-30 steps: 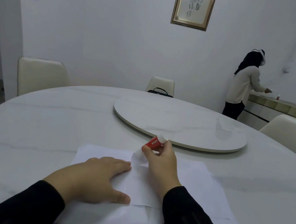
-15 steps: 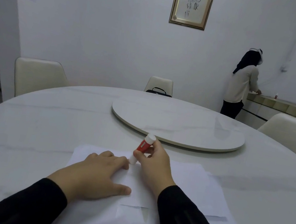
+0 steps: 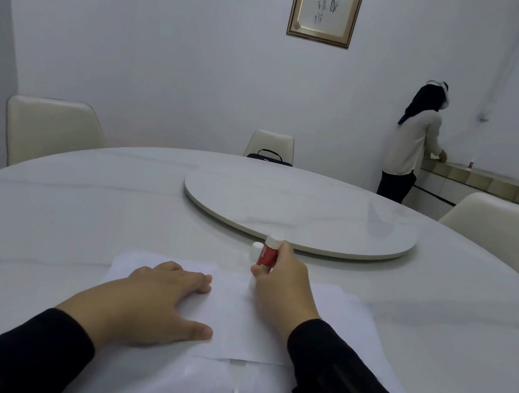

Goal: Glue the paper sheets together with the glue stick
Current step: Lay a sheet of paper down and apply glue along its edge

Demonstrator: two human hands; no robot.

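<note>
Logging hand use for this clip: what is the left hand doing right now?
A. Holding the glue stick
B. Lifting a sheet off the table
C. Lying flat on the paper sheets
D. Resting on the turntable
C: the left hand lies flat with straight fingers on the paper sheets, while the right hand grips the glue stick.

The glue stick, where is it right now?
The glue stick is in the right hand, just past the paper sheets' far edge, near the turntable.
</note>
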